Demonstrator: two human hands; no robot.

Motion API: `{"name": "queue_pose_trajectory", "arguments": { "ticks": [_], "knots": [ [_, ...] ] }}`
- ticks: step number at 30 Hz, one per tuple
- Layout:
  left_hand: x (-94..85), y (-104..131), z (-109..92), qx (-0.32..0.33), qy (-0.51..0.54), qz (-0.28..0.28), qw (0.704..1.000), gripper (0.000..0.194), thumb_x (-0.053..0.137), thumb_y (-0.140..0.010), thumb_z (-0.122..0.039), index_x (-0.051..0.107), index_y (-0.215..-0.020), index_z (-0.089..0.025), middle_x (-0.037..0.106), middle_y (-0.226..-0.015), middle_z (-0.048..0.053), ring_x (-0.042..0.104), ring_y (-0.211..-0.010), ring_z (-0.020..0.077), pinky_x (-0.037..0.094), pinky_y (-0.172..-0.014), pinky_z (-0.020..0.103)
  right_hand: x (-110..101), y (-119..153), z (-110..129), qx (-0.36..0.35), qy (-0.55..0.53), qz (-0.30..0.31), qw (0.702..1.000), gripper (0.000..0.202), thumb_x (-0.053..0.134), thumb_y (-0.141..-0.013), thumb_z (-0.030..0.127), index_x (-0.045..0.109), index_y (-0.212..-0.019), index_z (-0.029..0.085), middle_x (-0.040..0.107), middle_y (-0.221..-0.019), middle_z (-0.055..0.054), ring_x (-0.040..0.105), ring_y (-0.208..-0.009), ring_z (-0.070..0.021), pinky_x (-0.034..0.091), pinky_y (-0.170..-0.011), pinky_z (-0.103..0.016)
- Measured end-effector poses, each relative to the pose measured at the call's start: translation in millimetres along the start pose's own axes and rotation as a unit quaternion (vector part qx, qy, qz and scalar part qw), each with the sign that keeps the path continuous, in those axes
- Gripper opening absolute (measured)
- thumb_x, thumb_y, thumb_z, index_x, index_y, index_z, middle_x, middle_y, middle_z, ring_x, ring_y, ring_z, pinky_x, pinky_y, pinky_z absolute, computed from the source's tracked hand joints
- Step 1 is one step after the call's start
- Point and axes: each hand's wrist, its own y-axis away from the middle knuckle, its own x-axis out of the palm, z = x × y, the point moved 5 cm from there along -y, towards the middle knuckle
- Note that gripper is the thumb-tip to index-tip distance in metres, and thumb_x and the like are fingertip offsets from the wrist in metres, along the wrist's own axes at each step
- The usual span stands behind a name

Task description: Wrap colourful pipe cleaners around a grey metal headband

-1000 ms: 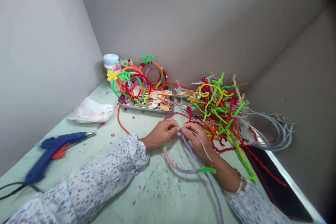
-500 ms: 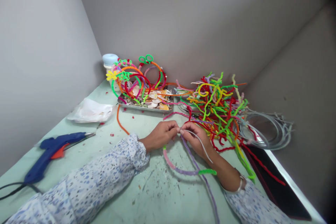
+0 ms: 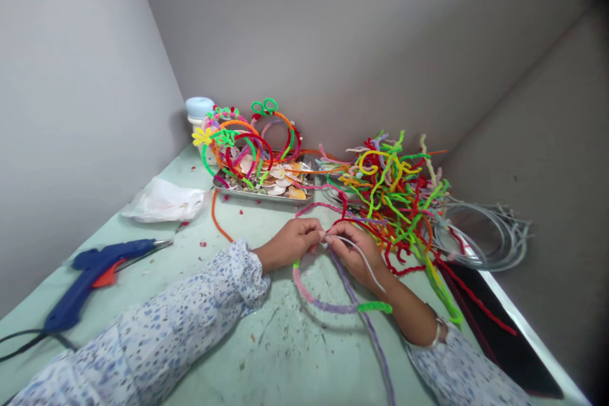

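Note:
My left hand point(image 3: 299, 241) is closed in a pinch, its fingertips meeting those of my right hand point(image 3: 356, 252) above the middle of the table. Between them is a thin curved headband point(image 3: 328, 307), wrapped in green, pink and purple fuzz, with a green end lying to the right. Its bare whitish end point(image 3: 364, 260) arcs over my right hand. A purple pipe cleaner point(image 3: 375, 346) hangs from my right fingertips and trails toward the front edge. The exact grip at the fingertips is hidden.
A blue glue gun point(image 3: 90, 282) lies at left near a white plastic bag point(image 3: 164, 201). Behind, finished colourful headbands point(image 3: 247, 139) stand over a metal tray point(image 3: 266, 195) of shells. Pipe cleaners point(image 3: 394, 184) are heaped at right beside coiled bare bands point(image 3: 485, 263) and a black panel point(image 3: 504, 342).
The hanging loop of the headband has shifted slightly left and up. Both hands stay pinched together in nearly the same place.

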Motion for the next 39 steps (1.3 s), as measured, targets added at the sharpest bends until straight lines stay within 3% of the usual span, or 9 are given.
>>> {"name": "queue_pose_trajectory", "arguments": {
  "ticks": [8,24,34,39],
  "knots": [
    [0.4,-1,-1,-0.001,0.011,0.013,1.0,0.024,0.047,-0.082,-0.037,0.051,-0.071,-0.016,0.046,-0.053,-0.005,0.036,-0.043,0.0059,0.026,-0.042,0.018,-1,1,8,-0.022,0.014,0.013,1.0,0.007,0.056,-0.082,0.026,0.058,-0.081,0.019,0.06,-0.074,-0.002,0.056,-0.068,-0.0149,0.045,-0.063,-0.025],
    [1.3,-2,-1,-0.015,0.038,0.031,0.999,0.022,0.049,-0.08,-0.034,0.048,-0.068,-0.016,0.046,-0.052,-0.005,0.035,-0.041,0.0055,0.026,-0.041,0.018,1,1,-3,0.012,0.015,0.012,1.0,0.009,0.056,-0.079,0.027,0.058,-0.081,0.018,0.06,-0.072,-0.001,0.056,-0.064,-0.0143,0.044,-0.057,-0.024],
    [0.0,-3,-6,-0.008,0.041,0.066,0.997,0.029,0.052,-0.08,-0.043,0.05,-0.072,-0.015,0.049,-0.056,-0.004,0.041,-0.047,0.0062,0.03,-0.046,0.018,-1,1,1,0.018,0.011,0.005,1.0,0.007,0.056,-0.078,0.025,0.059,-0.08,0.018,0.06,-0.069,0.0,0.055,-0.062,-0.0134,0.044,-0.058,-0.024],
    [1.1,-2,-4,-0.007,0.026,0.054,0.998,0.029,0.053,-0.079,-0.044,0.051,-0.074,-0.015,0.047,-0.056,-0.005,0.039,-0.045,0.0061,0.028,-0.043,0.018,1,1,-3,0.014,0.018,0.01,1.0,0.007,0.056,-0.078,0.024,0.059,-0.081,0.018,0.061,-0.071,-0.001,0.056,-0.064,-0.0138,0.045,-0.059,-0.024]
  ]
}}
